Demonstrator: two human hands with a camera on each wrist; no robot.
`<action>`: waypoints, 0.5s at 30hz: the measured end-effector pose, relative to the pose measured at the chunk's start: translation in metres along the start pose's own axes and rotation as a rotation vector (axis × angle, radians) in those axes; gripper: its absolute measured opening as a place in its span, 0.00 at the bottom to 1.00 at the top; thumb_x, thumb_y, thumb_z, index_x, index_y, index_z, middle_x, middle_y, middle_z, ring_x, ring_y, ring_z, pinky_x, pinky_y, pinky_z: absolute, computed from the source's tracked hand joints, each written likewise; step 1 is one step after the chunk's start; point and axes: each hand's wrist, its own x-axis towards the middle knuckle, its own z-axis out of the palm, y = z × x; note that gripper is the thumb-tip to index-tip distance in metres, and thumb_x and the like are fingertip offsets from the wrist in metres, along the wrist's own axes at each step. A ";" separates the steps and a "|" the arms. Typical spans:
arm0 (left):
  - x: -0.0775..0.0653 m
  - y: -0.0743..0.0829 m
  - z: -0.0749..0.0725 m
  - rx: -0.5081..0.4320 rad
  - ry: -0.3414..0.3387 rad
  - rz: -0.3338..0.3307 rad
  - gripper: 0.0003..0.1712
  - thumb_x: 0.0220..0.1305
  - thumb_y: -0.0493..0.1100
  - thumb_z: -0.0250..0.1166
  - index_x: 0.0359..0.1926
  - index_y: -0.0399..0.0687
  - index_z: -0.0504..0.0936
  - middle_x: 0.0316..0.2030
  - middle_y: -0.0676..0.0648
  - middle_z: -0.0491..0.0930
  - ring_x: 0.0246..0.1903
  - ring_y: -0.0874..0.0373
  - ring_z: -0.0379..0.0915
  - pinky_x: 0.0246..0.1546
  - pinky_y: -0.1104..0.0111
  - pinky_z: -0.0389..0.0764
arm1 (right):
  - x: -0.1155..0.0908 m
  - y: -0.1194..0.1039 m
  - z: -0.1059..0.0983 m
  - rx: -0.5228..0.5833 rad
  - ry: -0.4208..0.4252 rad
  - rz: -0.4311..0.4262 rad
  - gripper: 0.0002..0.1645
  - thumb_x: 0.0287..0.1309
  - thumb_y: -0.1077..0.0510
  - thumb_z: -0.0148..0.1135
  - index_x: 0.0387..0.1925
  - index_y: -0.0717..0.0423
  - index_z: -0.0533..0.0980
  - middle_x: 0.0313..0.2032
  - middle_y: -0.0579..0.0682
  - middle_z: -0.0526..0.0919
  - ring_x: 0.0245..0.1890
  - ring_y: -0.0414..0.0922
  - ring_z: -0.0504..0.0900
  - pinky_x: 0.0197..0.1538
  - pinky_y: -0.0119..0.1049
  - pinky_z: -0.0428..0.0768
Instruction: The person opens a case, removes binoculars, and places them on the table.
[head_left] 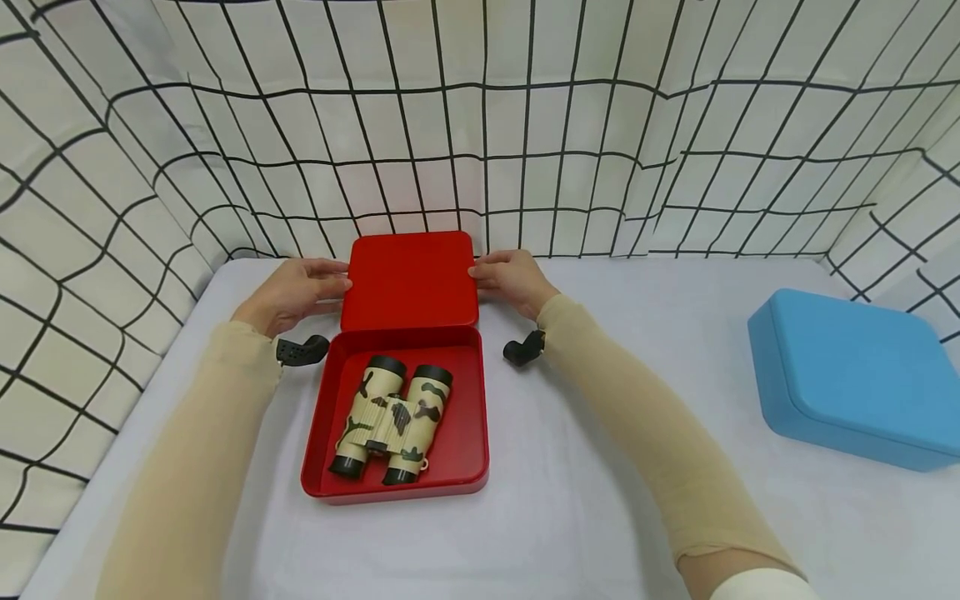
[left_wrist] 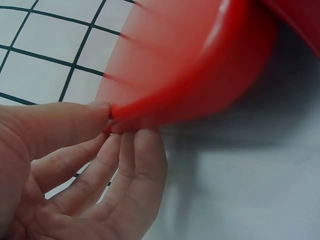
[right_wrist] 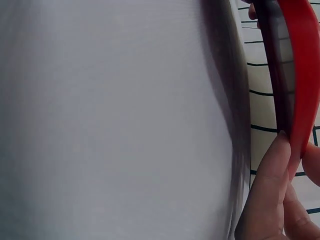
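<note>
Beyond the binoculars (head_left: 389,425), a red lid (head_left: 411,282) (smooth, round-cornered).

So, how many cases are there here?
2: the open red case left of the head view's middle, with camouflage binoculars inside, and the closed blue case at far right. None looks hidden.

- We have binoculars (head_left: 392,421) in the box (head_left: 467,425), box on the desk (head_left: 585,517)
- Lid (head_left: 410,281) directly behind box, between our left grip (head_left: 288,293) and right grip (head_left: 516,281)
- Case (head_left: 862,375) on desk, well right of box
- Backdrop (head_left: 555,121) behind it all, also along desk's left
</note>
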 end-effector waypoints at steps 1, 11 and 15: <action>0.001 -0.001 0.000 0.006 -0.007 0.000 0.35 0.79 0.47 0.56 0.79 0.41 0.58 0.74 0.35 0.66 0.68 0.44 0.72 0.68 0.55 0.74 | 0.000 0.000 0.000 -0.008 -0.002 0.003 0.24 0.69 0.57 0.65 0.63 0.62 0.75 0.58 0.57 0.84 0.50 0.48 0.87 0.64 0.42 0.82; 0.006 -0.010 0.001 0.030 -0.028 -0.024 0.38 0.78 0.50 0.58 0.80 0.43 0.57 0.75 0.35 0.66 0.65 0.50 0.74 0.72 0.54 0.71 | -0.004 0.004 -0.002 -0.064 -0.025 0.011 0.23 0.69 0.59 0.64 0.61 0.65 0.76 0.52 0.58 0.86 0.43 0.46 0.87 0.59 0.42 0.85; 0.005 -0.013 0.002 0.057 -0.045 -0.030 0.38 0.78 0.51 0.58 0.80 0.43 0.57 0.74 0.36 0.67 0.62 0.51 0.76 0.72 0.54 0.71 | -0.005 0.004 -0.002 -0.104 -0.032 0.020 0.22 0.68 0.60 0.65 0.59 0.65 0.76 0.50 0.58 0.86 0.43 0.46 0.86 0.57 0.41 0.86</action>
